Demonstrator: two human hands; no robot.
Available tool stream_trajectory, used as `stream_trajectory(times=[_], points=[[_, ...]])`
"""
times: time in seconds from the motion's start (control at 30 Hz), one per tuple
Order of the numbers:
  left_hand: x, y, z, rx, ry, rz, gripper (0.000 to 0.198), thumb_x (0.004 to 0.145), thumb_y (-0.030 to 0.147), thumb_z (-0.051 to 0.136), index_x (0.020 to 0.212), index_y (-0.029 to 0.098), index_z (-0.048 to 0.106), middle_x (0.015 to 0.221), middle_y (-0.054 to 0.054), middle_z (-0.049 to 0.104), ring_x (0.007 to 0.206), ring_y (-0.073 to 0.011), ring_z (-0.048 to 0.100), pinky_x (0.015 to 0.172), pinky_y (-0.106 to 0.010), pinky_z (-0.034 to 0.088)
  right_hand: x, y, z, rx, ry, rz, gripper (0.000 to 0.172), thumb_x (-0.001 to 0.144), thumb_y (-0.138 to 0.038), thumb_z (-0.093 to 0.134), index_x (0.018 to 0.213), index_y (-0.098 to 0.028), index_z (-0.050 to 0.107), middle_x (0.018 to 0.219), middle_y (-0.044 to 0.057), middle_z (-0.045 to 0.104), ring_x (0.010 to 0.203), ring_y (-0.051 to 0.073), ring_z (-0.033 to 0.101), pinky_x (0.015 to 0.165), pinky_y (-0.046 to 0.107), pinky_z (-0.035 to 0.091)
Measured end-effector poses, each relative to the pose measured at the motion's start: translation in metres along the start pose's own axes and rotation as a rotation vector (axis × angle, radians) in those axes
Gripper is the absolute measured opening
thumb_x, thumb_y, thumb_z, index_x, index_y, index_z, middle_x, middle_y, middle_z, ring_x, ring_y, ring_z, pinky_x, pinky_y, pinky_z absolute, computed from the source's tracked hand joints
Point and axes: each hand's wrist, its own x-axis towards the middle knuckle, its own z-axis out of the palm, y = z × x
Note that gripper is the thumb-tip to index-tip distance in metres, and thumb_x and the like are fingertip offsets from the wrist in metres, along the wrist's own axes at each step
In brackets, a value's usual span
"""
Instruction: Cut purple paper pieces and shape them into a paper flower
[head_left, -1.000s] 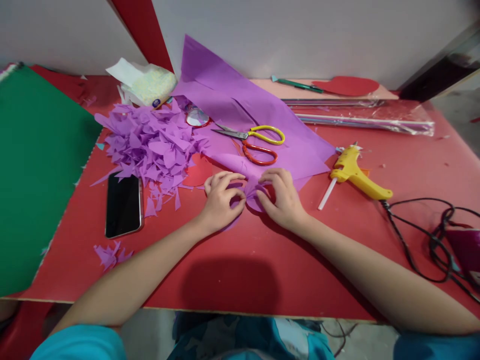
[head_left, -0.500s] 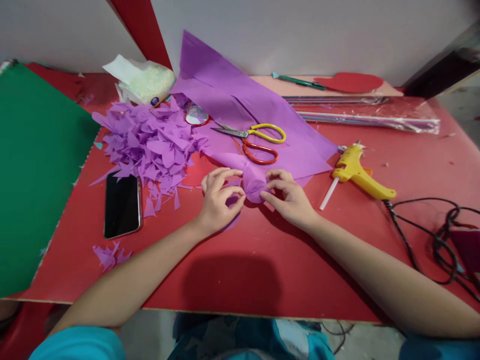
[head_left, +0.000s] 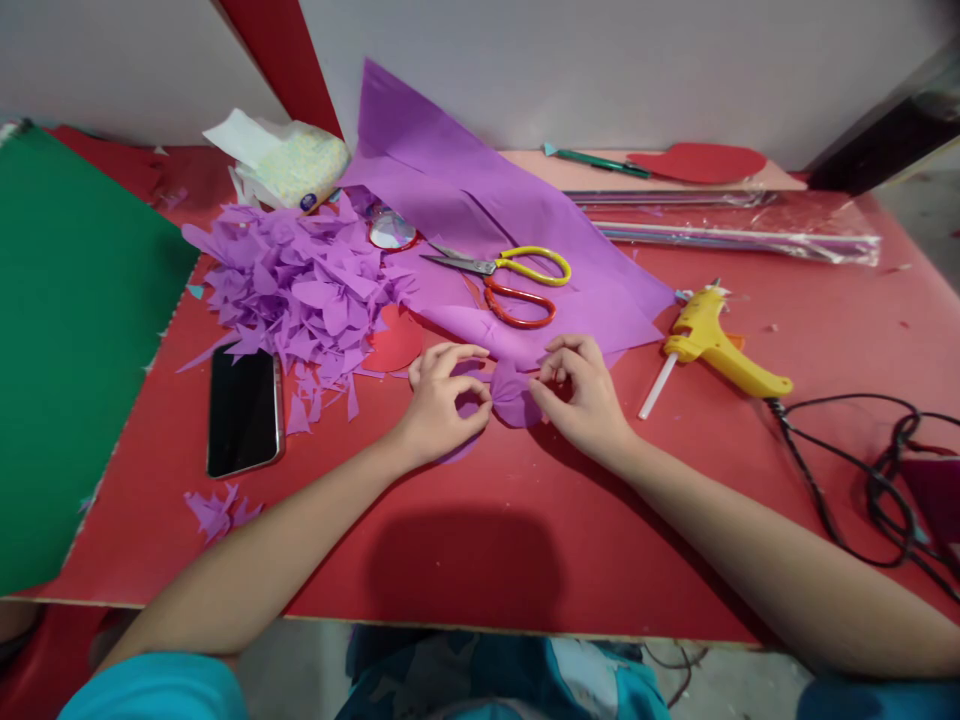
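On the red table (head_left: 525, 520) in front of you, biggest first: green sheet (head_left: 67, 330) covers your left edge; large purple sheet (head_left: 480, 220) runs from the back wall down toward your hands; pile of purple cuttings (head_left: 300, 285) lies left of it, touching its edge; cellophane roll (head_left: 735, 235) lies along the back right, well apart from your hands.

Black cable (head_left: 862, 470) loops at far right and runs to the yellow glue gun (head_left: 716, 345), which lies on its side just right of the purple sheet's corner; phone (head_left: 244, 408) lies screen up below the cuttings, some scraps touching its top edge.

Yellow scissors (head_left: 517, 265) rest on the purple sheet with red scissors (head_left: 517, 305) just below them, both shut; red heart cutout (head_left: 394, 345) sits between the cuttings and your left hand.

Your left hand (head_left: 439, 400) is narrow, thumb and forefinger pinched in a ring onto the left edge of the small purple piece (head_left: 510, 392); your right hand (head_left: 585, 395) is curled, fingertips pinching the piece's right edge; both wrists are low to the table.

The piece lies on the table between your hands, just below the big sheet's near edge; can't tell from here whether it is separate from that sheet or joined to it.
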Motion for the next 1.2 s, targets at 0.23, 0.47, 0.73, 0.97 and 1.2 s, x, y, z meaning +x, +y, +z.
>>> stream_trajectory(times=[0.23, 0.47, 0.73, 0.97, 1.2], points=[[-0.002, 0.001, 0.002, 0.093, -0.063, 0.054, 0.010, 0.073, 0.020, 0.058, 0.066, 0.021, 0.065, 0.117, -0.002, 0.059, 0.114, -0.0253, 0.041, 0.095, -0.046, 0.028, -0.007, -0.007, 0.003, -0.228, -0.202, -0.298, 0.006, 0.076, -0.019, 0.058, 0.071, -0.019, 0.062, 0.114, 0.010, 0.046, 0.107, 0.028, 0.042, 0.089, 0.049, 0.038], [-0.003, 0.000, 0.003, 0.104, -0.055, 0.086, 0.010, 0.074, 0.020, 0.058, 0.067, 0.021, 0.064, 0.117, -0.001, 0.059, 0.114, -0.0241, 0.042, 0.094, -0.045, 0.028, -0.006, -0.007, 0.004, -0.294, -0.263, -0.297, 0.010, 0.078, -0.019, 0.057, 0.073, -0.018, 0.065, 0.118, 0.011, 0.047, 0.108, 0.030, 0.040, 0.084, 0.046, 0.038], [-0.003, 0.001, 0.002, 0.107, -0.078, 0.076, 0.009, 0.074, 0.020, 0.058, 0.067, 0.021, 0.064, 0.118, -0.001, 0.058, 0.114, -0.0240, 0.041, 0.094, -0.045, 0.028, -0.001, -0.007, -0.002, -0.373, -0.319, -0.310, 0.012, 0.079, -0.020, 0.056, 0.069, -0.016, 0.063, 0.117, 0.012, 0.050, 0.107, 0.031, 0.039, 0.081, 0.046, 0.037], [-0.002, -0.001, 0.002, 0.104, -0.073, 0.077, 0.008, 0.072, 0.019, 0.059, 0.066, 0.020, 0.065, 0.117, -0.002, 0.059, 0.114, -0.0249, 0.042, 0.094, -0.046, 0.027, 0.009, 0.006, -0.010, -0.441, -0.386, -0.516, 0.015, 0.084, -0.022, 0.053, 0.073, -0.015, 0.060, 0.116, 0.012, 0.054, 0.107, 0.029, 0.040, 0.083, 0.045, 0.035], [-0.002, -0.002, 0.004, 0.094, -0.046, 0.105, 0.009, 0.073, 0.017, 0.059, 0.065, 0.019, 0.064, 0.116, -0.003, 0.059, 0.113, -0.0250, 0.042, 0.092, -0.046, 0.028, 0.013, 0.012, -0.017, -0.453, -0.366, -0.587, 0.015, 0.084, -0.024, 0.052, 0.075, -0.015, 0.059, 0.109, 0.014, 0.057, 0.103, 0.030, 0.042, 0.080, 0.045, 0.036]])
